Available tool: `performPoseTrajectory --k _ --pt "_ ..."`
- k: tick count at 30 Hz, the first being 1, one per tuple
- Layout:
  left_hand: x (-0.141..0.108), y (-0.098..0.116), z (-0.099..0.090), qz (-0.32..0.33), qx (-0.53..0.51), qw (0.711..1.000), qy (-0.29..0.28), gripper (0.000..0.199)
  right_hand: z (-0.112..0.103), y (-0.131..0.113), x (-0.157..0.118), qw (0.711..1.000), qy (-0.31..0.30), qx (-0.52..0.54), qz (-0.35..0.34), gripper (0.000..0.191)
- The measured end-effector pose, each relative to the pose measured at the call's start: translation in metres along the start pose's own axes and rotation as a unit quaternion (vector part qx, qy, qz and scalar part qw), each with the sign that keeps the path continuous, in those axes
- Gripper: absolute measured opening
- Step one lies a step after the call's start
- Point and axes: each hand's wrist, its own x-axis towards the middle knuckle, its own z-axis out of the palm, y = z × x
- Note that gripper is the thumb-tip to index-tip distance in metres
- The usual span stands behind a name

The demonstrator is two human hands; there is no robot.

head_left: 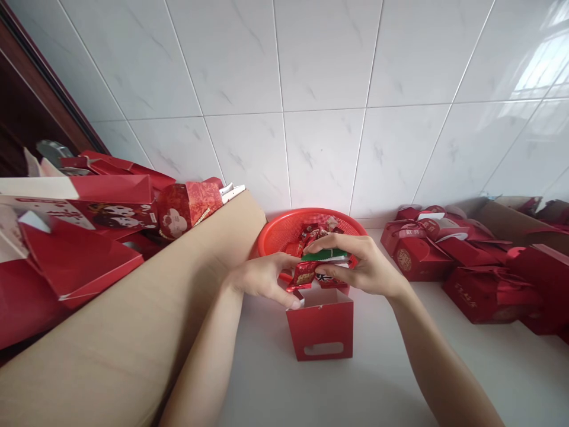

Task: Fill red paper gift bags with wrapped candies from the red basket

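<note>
An open red box (320, 327) with a slot in its front stands on the white surface. My left hand (269, 277) is at the box's left rear edge, its thumb near the rim and its fingers by a red packet (304, 276). Over the box's back edge, my right hand (358, 265) pinches several packets, among them a green one (324, 255). Right behind the hands is a red plastic basket (276, 228) with small red wrapped packets in it. The fingertips of my left hand are partly hidden behind the packets.
A large cardboard carton (213, 252) full of red boxes (115, 207) slants along the left. Several closed red gift boxes (418, 255) stand on the right, near another carton (502, 213). A tiled wall (326, 148) rises behind the basket.
</note>
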Motion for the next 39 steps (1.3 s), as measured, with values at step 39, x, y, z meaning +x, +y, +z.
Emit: performPoseTrajectory --k 39 --pt "0.005 -0.006 -0.001 0.061 0.000 0.998 -0.020 0.031 -0.003 -0.025 -0.002 0.980 -0.177 -0.085 0.042 0.034"
